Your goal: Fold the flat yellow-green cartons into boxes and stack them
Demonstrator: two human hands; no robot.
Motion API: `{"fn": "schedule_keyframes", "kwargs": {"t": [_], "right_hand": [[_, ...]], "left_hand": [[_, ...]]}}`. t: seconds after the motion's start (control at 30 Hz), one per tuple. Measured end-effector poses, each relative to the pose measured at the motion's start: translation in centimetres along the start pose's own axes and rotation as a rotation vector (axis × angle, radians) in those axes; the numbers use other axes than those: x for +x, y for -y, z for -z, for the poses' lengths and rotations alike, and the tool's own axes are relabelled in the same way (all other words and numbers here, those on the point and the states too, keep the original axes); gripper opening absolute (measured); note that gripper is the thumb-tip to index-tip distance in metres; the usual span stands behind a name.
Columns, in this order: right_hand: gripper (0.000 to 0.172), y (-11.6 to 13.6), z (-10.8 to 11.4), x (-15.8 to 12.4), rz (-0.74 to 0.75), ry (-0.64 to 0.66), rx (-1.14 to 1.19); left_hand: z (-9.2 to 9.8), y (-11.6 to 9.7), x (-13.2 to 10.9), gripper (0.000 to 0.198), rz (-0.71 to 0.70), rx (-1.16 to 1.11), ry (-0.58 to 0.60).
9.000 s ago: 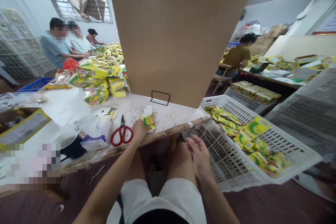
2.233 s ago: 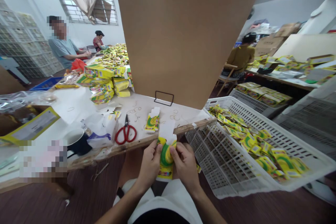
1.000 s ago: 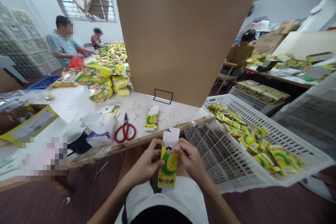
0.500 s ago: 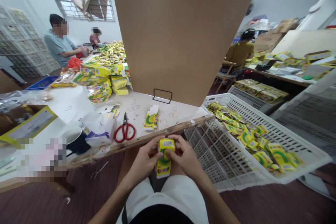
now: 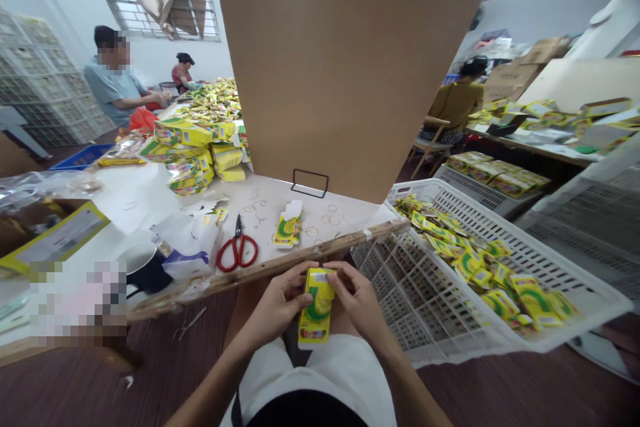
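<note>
Between my hands, over my lap, is a small yellow and green cardboard box (image 5: 315, 317) with its printed front facing me. My left hand (image 5: 280, 300) grips its left side, thumb on the front face. My right hand (image 5: 355, 293) is closed on the upper right corner, thumb and fingers at the top edge. On the table just beyond lies another such box (image 5: 288, 225), its white flap raised. To the left of it are scissors (image 5: 238, 247) with red handles.
A large brown cardboard sheet (image 5: 340, 73) stands upright on the table (image 5: 345, 220), near a black wire stand (image 5: 310, 183). At right a white plastic crate (image 5: 440, 333) holds many yellow packets. A dark mug (image 5: 150, 273) sits at left. Several people sit farther back.
The top panel of the box has tipped back, so its front now shows in full and the barcode less. My right thumb has moved up from the front to the top corner.
</note>
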State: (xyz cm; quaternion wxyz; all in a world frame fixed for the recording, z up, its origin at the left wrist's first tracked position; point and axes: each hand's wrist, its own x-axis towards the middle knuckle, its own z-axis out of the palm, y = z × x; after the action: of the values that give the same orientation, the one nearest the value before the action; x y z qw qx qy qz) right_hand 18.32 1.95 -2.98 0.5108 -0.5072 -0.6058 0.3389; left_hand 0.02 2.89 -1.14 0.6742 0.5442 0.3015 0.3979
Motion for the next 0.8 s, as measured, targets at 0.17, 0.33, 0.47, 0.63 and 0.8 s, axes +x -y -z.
{"fn": "schedule_keyframes", "kwargs": {"t": [0.17, 0.33, 0.47, 0.63, 0.8], "right_hand": [[0.021, -0.5, -0.7, -0.3, -0.053, 0.031, 0.176], [0.020, -0.7, 1.9, 0.9, -0.051, -0.224, 0.176], [0.038, -0.9, 6.6, 3.2, 0.107, -0.948, 0.359], [0.046, -3.0, 6.6, 2.9, -0.142, -0.699, 0.492], [0.041, -4.4, 3.1, 1.2, -0.257, -0.571, 0.454]], "left_hand": [[-0.9, 1.2, 0.3, 0.054, 0.012, -0.035, -0.020], [-1.1, 2.2, 3.1, 0.051, -0.058, 0.331, -0.105], [2.8, 1.9, 8.0, 0.046, -0.005, 0.853, -0.478], [8.4, 2.6, 12.0, 0.036, 0.195, 0.976, -0.725], [9.9, 3.0, 12.3, 0.027, 0.226, 0.955, -0.769]]}}
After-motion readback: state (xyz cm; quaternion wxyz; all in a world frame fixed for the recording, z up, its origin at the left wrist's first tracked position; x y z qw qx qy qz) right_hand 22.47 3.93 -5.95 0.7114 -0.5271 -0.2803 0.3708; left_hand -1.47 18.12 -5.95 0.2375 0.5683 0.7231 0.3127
